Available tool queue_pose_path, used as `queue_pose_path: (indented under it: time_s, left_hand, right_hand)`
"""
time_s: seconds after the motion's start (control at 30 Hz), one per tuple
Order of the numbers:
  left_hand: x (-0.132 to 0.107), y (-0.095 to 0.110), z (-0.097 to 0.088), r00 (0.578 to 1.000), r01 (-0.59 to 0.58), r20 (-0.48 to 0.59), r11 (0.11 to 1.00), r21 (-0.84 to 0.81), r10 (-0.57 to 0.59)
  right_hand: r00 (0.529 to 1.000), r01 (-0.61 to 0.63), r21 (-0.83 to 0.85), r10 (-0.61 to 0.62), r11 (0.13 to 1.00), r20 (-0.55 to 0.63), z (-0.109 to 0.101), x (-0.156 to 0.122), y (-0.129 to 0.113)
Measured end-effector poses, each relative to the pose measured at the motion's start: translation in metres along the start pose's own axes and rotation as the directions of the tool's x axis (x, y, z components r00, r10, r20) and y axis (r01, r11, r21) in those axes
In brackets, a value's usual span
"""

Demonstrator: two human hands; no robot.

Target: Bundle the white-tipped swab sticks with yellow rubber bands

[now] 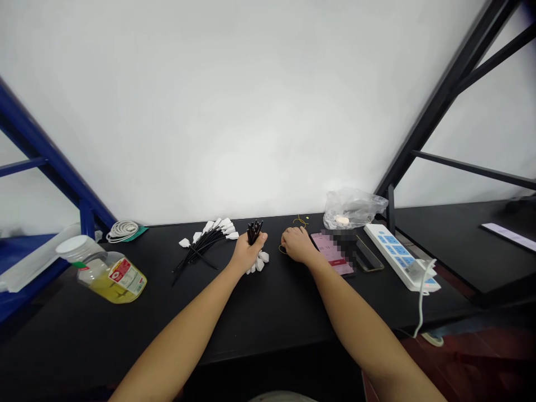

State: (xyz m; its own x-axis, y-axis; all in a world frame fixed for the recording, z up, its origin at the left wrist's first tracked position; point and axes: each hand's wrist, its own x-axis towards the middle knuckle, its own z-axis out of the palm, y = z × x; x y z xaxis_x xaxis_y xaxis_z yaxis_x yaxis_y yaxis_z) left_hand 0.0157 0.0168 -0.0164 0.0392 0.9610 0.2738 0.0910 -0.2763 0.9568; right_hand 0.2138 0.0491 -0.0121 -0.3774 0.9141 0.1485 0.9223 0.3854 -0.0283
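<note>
My left hand [247,251] is closed round an upright bundle of thin black sticks [253,230]. White, flat ends [260,261] of that bundle show below the fist, close to the table. To its left lies a loose pile of similar black sticks with white ends [205,243], fanned out on the black table [268,318]. My right hand [296,244] rests low over the table with curled fingers. A thin yellow rubber band [282,249] loops out at its fingertips, the grip itself being partly hidden. More yellow bands [300,221] lie behind that hand.
On the right are a phone with a lit pink screen [330,251], a dark phone [369,254], a clear plastic bag [352,206] and a white power strip [400,257]. A jar of yellow liquid [119,276] and a coiled white cable [122,230] stand left.
</note>
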Motion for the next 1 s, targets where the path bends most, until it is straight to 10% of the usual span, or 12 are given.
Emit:
queue_pose_path:
  time_s: [0.17, 0.57, 1.0]
  left_hand:
    - [-0.001, 0.008, 0.000, 1.000, -0.015, -0.019, 0.999, 0.036, 0.016]
    - [0.001, 0.009, -0.001, 0.998, -0.043, 0.043, 0.992, 0.115, 0.038]
    - [0.000, 0.012, 0.001, 0.998, -0.009, 0.061, 0.993, 0.117, 0.002]
  right_hand:
    - [0.982, 0.059, 0.416, 0.021, 0.907, -0.185, -0.015, 0.000, -0.013]
    - [0.984, 0.168, 0.977, 0.040, 0.128, -0.174, -0.018, -0.001, -0.033]
    - [0.994, 0.077, 0.994, -0.075, -0.083, -0.083, -0.027, -0.004, -0.029]
